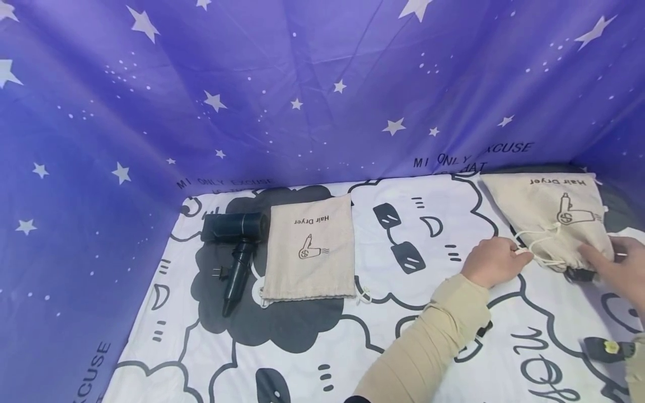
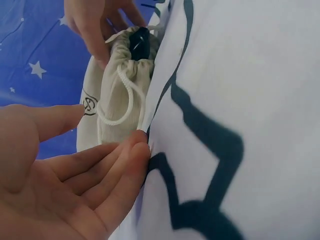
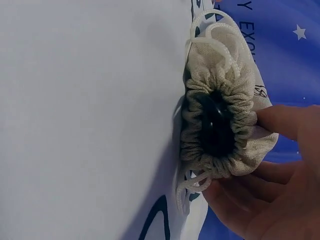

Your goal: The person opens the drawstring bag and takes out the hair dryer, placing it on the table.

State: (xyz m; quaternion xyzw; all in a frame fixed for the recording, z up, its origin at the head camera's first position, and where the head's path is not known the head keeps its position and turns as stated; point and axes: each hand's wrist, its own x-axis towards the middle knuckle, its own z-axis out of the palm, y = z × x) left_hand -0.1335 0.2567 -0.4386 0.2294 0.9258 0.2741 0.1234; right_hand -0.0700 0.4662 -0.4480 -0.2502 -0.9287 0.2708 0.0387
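At the right of the head view lies a beige drawstring bag (image 1: 549, 204) printed "Hair Dryer". My right hand (image 1: 620, 274) grips it near its gathered mouth, thumb on the upper cloth and fingers at the side. A shiny black object (image 3: 217, 127) shows inside the puckered opening; the rest of it is hidden by the cloth. White cord (image 2: 127, 100) loops out from the mouth. Beside these loops is my left hand (image 1: 491, 260), and in the left wrist view its thumb stands apart from its extended fingers (image 2: 125, 170), whose tips are at the sheet.
A dark hair dryer (image 1: 237, 246), its cord wound round the handle, lies at the left. Next to it a second "Hair Dryer" bag (image 1: 311, 274) lies flat. Both rest on a black-and-white cartoon sheet (image 1: 363, 336), with a purple starry curtain (image 1: 322, 134) behind.
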